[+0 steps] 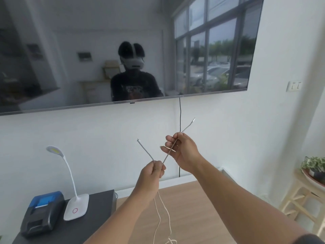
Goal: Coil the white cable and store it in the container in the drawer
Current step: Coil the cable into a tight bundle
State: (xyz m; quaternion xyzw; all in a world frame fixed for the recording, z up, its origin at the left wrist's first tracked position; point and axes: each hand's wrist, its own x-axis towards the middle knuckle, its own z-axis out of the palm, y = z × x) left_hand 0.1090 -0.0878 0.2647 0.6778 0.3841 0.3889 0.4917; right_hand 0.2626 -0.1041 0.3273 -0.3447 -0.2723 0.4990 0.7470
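Both my hands hold the white cable (165, 211) up in front of the wall. My left hand (153, 172) is shut in a fist around it; one cable end sticks up and left from the fist. My right hand (181, 150), higher and to the right, pinches the other stretch, whose plug end points up and right past the fingers. Between the two hands the cable runs straight. Two strands hang down below my left fist toward the wooden floor. No drawer or container is in view.
A dark cabinet top (103, 198) at lower left carries a white desk lamp (75, 205) and a blue-black small printer (42, 213). A large wall TV (123, 50) hangs above, with a black cord (180, 120) below it. A wooden stool with a plant (313, 166) stands at right.
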